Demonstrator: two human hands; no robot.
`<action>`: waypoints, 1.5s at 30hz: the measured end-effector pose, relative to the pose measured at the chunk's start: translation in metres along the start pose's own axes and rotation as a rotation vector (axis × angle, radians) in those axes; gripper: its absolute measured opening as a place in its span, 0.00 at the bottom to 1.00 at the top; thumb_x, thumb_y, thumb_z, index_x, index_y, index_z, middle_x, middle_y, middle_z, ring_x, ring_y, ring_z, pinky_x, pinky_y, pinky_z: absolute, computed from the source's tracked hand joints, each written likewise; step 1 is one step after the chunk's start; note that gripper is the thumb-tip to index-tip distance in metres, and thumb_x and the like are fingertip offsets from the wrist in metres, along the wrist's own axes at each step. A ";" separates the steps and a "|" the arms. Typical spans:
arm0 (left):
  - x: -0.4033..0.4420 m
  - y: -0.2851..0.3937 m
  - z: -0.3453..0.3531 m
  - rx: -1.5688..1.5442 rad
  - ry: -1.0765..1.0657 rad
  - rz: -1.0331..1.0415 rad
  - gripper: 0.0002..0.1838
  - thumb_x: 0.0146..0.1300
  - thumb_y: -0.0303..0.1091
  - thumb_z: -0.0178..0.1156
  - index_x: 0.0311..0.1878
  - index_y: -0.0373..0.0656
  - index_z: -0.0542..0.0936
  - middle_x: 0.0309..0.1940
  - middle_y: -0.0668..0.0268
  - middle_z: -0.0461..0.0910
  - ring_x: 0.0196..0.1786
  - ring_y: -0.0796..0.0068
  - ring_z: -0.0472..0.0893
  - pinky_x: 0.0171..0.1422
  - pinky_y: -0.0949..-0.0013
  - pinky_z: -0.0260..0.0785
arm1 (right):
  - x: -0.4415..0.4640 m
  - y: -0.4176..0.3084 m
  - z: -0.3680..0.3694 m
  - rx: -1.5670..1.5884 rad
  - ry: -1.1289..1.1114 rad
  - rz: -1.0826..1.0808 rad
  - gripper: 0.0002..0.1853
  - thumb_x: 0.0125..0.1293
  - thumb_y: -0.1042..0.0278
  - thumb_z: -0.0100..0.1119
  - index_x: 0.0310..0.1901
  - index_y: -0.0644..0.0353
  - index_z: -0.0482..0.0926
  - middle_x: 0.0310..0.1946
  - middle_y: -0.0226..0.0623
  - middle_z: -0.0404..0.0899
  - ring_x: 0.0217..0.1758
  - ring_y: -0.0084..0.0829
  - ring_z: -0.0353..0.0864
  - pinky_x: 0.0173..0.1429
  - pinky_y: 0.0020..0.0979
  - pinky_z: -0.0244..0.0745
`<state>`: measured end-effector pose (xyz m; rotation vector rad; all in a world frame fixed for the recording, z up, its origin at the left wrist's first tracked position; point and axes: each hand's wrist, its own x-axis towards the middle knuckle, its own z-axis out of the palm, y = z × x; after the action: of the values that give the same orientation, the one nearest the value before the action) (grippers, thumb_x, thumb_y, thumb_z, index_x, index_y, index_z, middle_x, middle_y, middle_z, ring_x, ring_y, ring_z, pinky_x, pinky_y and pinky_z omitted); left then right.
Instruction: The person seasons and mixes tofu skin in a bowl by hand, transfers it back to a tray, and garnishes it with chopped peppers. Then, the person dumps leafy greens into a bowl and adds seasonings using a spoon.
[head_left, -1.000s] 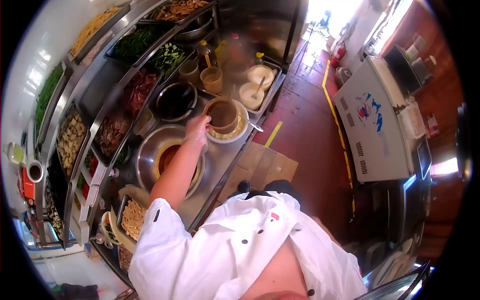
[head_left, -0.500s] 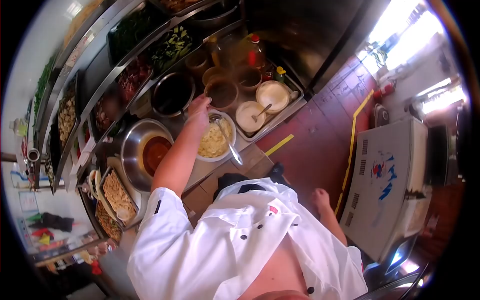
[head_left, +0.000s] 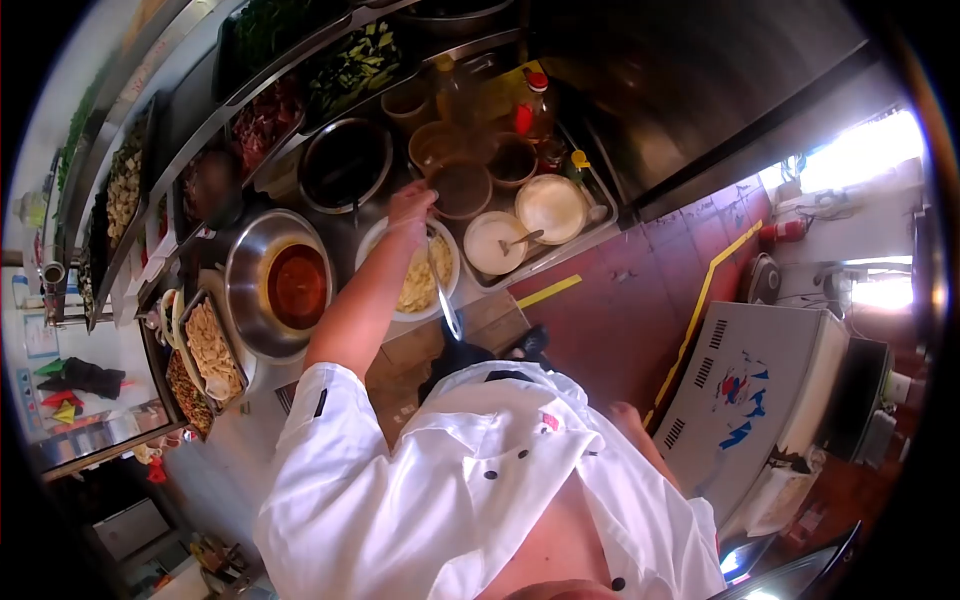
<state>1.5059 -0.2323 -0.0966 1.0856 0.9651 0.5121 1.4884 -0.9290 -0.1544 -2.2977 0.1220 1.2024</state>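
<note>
My left hand (head_left: 412, 203) pinches the near-left rim of a round tub of brown contents (head_left: 460, 188), which sits among other containers at the tray's left end. Under my left wrist is a white bowl of pale yellow food (head_left: 418, 284), with a metal spoon (head_left: 443, 290) lying across it and its handle over the near rim. My right hand (head_left: 628, 414) hangs low beside the white coat, away from the counter; its fingers are too blurred to make out.
Left of the bowl are a dark-filled pot (head_left: 346, 166) and a steel bowl with reddish-brown liquid (head_left: 297, 285). Two tubs of white contents (head_left: 495, 243) sit on the tray. Food pans (head_left: 212, 350) line the left. A white chest appliance (head_left: 745, 380) stands right.
The view has turned, swinging the counter and appliance round. My left hand has moved the brown tub from over the white bowl to the tray's side. My right hand has come into view.
</note>
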 end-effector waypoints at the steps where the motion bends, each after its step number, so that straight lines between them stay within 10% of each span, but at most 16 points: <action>1: 0.006 -0.006 -0.003 0.009 -0.016 -0.009 0.15 0.54 0.24 0.67 0.47 0.37 0.86 0.36 0.65 0.85 0.35 0.75 0.82 0.40 0.72 0.74 | -0.001 0.000 0.003 -0.072 -0.022 -0.008 0.19 0.70 0.62 0.63 0.54 0.70 0.83 0.49 0.47 0.86 0.51 0.39 0.85 0.56 0.36 0.79; 26: -0.009 0.018 -0.002 0.014 -0.055 -0.074 0.14 0.55 0.24 0.67 0.47 0.38 0.86 0.30 0.70 0.82 0.30 0.79 0.77 0.36 0.73 0.68 | -0.046 -0.070 0.061 0.185 0.111 0.161 0.15 0.76 0.65 0.55 0.56 0.65 0.80 0.39 0.38 0.85 0.31 0.26 0.83 0.33 0.29 0.78; 38: -0.099 0.200 -0.029 0.085 -0.393 -0.178 0.17 0.56 0.27 0.67 0.50 0.35 0.84 0.29 0.70 0.81 0.33 0.80 0.77 0.40 0.74 0.69 | -0.050 -0.044 0.137 0.170 0.035 0.192 0.16 0.75 0.63 0.56 0.56 0.65 0.80 0.38 0.39 0.86 0.32 0.26 0.83 0.35 0.28 0.77; 45: -0.175 0.328 -0.040 0.665 -0.487 -0.264 0.13 0.58 0.29 0.68 0.23 0.42 0.73 0.31 0.63 0.78 0.28 0.81 0.74 0.30 0.74 0.63 | -0.042 -0.068 0.158 0.109 -0.010 0.222 0.14 0.73 0.66 0.57 0.54 0.66 0.80 0.38 0.39 0.85 0.32 0.28 0.84 0.34 0.30 0.78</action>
<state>1.4135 -0.2105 0.2651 1.5499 0.8353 -0.3165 1.3681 -0.7992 -0.1656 -2.2269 0.4381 1.2811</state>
